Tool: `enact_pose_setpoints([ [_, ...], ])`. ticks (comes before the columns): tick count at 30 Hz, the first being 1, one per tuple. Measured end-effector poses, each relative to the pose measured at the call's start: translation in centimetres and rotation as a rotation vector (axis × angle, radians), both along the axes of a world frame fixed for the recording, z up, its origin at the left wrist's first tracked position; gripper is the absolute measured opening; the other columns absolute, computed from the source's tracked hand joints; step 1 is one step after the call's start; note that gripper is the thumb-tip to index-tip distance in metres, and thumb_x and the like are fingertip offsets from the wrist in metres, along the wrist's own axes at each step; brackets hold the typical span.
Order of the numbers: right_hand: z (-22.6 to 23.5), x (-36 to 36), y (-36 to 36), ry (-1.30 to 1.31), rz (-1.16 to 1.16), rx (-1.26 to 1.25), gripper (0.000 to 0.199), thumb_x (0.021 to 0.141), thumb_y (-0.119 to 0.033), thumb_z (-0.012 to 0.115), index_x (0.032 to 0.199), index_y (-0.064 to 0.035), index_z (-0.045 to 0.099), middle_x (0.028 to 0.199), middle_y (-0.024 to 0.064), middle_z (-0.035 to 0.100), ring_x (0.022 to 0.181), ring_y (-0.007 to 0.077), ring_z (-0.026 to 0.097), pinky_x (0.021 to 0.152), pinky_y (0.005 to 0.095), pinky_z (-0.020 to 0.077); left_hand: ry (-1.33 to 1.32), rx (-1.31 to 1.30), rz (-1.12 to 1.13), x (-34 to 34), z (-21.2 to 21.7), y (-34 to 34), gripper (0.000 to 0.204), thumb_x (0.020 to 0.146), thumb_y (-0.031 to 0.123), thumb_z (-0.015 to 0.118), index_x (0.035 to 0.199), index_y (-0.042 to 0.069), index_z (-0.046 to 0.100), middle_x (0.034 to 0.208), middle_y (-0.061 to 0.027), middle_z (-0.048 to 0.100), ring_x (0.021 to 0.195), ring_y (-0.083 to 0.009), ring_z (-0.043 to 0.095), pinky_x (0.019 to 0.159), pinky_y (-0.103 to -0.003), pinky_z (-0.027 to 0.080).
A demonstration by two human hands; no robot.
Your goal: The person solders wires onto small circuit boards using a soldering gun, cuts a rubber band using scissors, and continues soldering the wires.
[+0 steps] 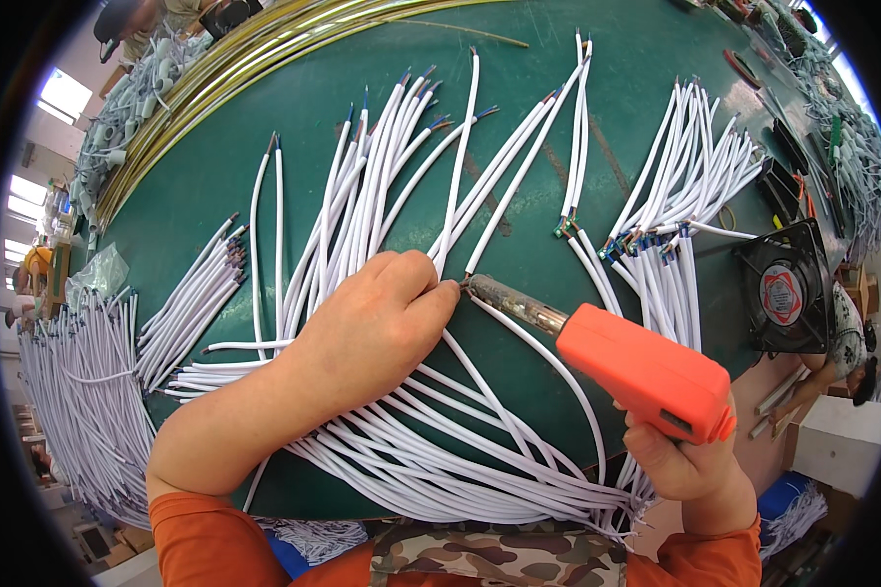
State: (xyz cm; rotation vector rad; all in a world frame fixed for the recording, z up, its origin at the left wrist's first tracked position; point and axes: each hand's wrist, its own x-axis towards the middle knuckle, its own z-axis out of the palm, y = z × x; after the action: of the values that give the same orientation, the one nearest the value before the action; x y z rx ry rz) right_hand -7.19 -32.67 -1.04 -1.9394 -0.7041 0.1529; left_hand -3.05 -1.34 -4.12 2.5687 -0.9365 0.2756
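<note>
My right hand (680, 465) grips an orange soldering gun (641, 367) by its handle. The gun's dark metal barrel (519, 301) points left, its tip close to my left fingertips. There my left hand (387, 308) is closed in a pinch at the meeting ends of a white cable (548, 357) running down to the right and another white cable (514, 201) running up. The wire ends are too small and covered to make out fully. Beyond my left hand fans a group of white cables (372, 186) with stripped coloured ends. More white cables (431, 460) pass beneath my left forearm.
Joined cables (671, 225) lie in a pile on the right of the green table (533, 59). Near its right edge stands a black fan (783, 279). A large cable bundle (83, 411) sits at far left; yellowish rods (215, 78) line the back left. Other people are around the table.
</note>
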Motion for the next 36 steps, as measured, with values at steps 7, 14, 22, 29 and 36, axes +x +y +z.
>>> enact_pose_setpoints([
  [7,0.1,0.2,0.1,0.006,0.005,-0.004,0.057,0.084,-0.011,0.077,0.128,0.0097,0.048,0.116,0.0214,0.065,0.1,0.0285,0.069,0.087,0.0359,0.0544,-0.005,0.002,0.002,0.2,0.0,0.0,0.027,0.071,-0.003,0.07,0.098,0.0,0.066,0.086,-0.01,0.056,0.077,-0.0281,0.058,0.068,-0.038,0.049],
  [14,0.1,0.1,0.1,0.006,-0.002,-0.004,0.057,0.084,-0.012,0.077,0.128,0.0094,0.049,0.117,0.0202,0.065,0.1,0.0287,0.069,0.088,0.0354,0.0537,0.004,0.008,0.0,0.3,0.0,0.1,0.028,0.071,-0.003,0.069,0.098,0.0,0.066,0.087,-0.0103,0.056,0.078,-0.0284,0.058,0.068,-0.039,0.049],
  [22,-0.1,-1.3,-1.0,0.042,-0.151,-0.056,0.051,0.085,-0.021,0.077,0.123,0.007,0.058,0.118,0.0213,0.064,0.105,0.0317,0.067,0.091,0.0379,0.0518,0.008,0.006,-0.002,0.3,0.0,0.1,0.03,0.07,-0.003,0.07,0.099,0.0,0.066,0.088,-0.0104,0.057,0.079,-0.0288,0.059,0.068,-0.039,0.05],
  [29,-0.2,-0.9,-0.5,0.052,-0.099,0.012,0.053,0.084,-0.022,0.078,0.123,0.0073,0.057,0.12,0.0214,0.063,0.104,0.033,0.067,0.091,0.0384,0.052,0.009,0.011,0.002,0.1,0.1,0.1,0.03,0.069,-0.003,0.07,0.099,0.0,0.066,0.088,-0.0103,0.057,0.08,-0.0288,0.059,0.069,-0.039,0.05],
  [36,-0.6,-1.7,-0.9,0.016,-0.204,0.048,0.04,0.084,-0.019,0.076,0.115,0.0033,0.063,0.107,0.0153,0.067,0.093,0.0298,0.068,0.083,0.0359,0.053,-0.016,0.013,-0.018,0.3,0.1,0.1,0.03,0.069,-0.004,0.07,0.098,0.0,0.067,0.087,-0.01,0.057,0.078,-0.0283,0.059,0.068,-0.039,0.05],
])
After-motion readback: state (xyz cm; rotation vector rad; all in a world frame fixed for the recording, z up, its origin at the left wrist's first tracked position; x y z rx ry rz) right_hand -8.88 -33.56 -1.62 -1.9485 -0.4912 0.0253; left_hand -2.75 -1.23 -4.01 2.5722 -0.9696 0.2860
